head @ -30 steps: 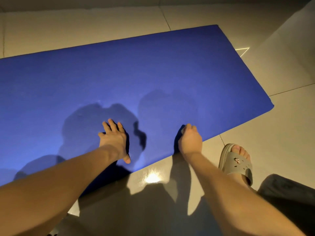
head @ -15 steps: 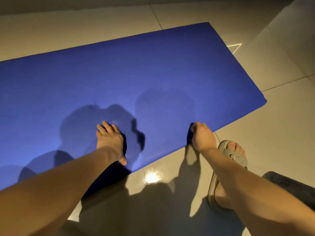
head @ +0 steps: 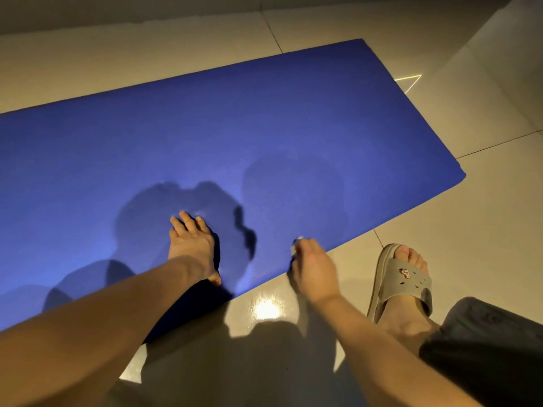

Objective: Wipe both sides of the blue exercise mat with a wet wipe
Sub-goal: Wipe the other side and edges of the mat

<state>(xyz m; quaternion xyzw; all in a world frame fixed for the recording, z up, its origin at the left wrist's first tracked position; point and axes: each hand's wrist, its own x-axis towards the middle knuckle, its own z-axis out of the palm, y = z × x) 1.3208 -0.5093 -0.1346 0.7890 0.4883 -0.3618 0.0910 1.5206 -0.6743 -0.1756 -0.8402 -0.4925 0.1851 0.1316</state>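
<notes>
1. Blue exercise mat (head: 264,127), head view: it lies flat and unrolled on a pale tiled floor (head: 440,230). It runs slantwise from the left edge of the frame to a square end at the right. Its near long edge crosses in front of the person's arms.
2. The left hand (head: 192,248) rests palm down on the mat, a little inside the near edge. Its fingers (head: 185,218) are straight and slightly spread, pointing away from the person. The thumb is stretched back toward the near edge.
3. The right hand (head: 313,268) sits right at the mat's near edge, partly over the floor. Its fingers (head: 305,245) are curled in and pressed together, pinching a small white wet wipe (head: 297,242). Only a scrap of the wipe peeks out at the fingertips, touching the mat.
4. The two hands are near each other but apart, with bare blue mat between them.
5. Dark shadows of the hands and arms fall on the mat beyond and beside the left hand.
6. A foot in a grey-beige slide sandal (head: 405,277) stands on the floor just beside the mat's near edge, right of the right hand.
7. A dark garment (head: 484,353) fills the lower right corner.
8. A bright glare (head: 266,309) shines on the tile between the forearms.
</notes>
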